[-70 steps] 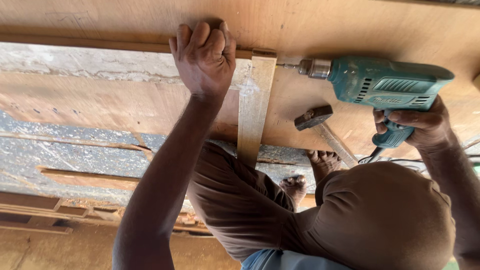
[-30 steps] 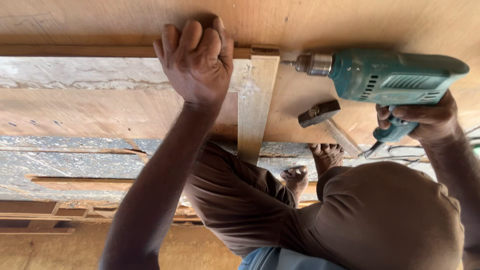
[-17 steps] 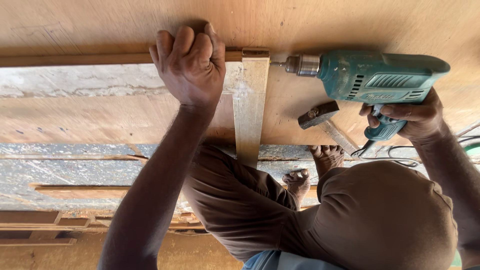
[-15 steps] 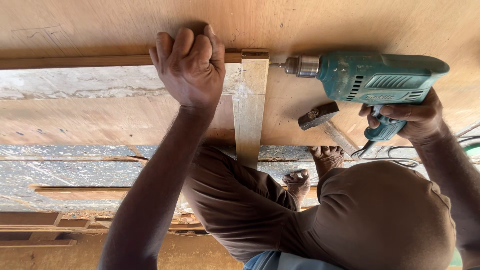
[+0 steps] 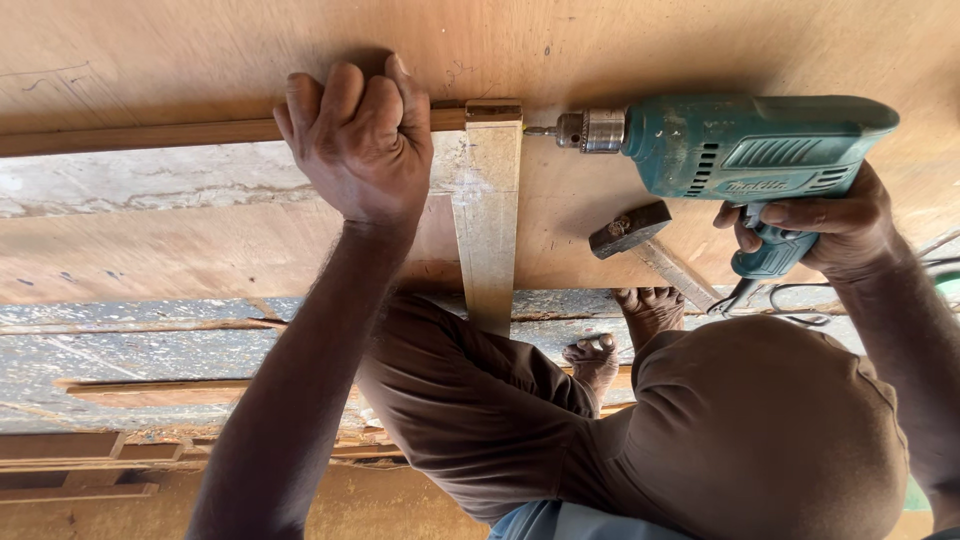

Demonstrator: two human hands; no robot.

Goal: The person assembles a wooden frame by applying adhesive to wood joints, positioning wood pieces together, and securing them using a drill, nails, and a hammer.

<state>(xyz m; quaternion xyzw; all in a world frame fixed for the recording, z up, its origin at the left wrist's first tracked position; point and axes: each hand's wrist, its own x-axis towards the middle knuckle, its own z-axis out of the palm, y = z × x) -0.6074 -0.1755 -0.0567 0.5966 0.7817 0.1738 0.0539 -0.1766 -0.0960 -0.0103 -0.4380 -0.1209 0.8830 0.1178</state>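
My left hand (image 5: 362, 150) is closed over a long thin wooden strip (image 5: 140, 133) and presses it down where it meets the end of a short pale batten (image 5: 487, 215). Both pieces lie on a plywood sheet (image 5: 200, 60). My right hand (image 5: 822, 225) grips the handle of a teal electric drill (image 5: 740, 145). The drill lies level, with its bit tip against the right side of the batten's upper end. A hammer (image 5: 632, 230) lies on the plywood just below the drill.
My knees in brown trousers (image 5: 740, 440) fill the lower middle, with bare feet (image 5: 645, 305) beyond them. The drill's cable (image 5: 800, 300) trails near my right wrist. A worn grey-blue surface (image 5: 130, 350) with loose wooden strips (image 5: 150, 392) lies at lower left.
My left hand has shifted slightly left along the strip, off the batten's end. The drill stays level with its bit at the batten's end. The hammer has not moved.
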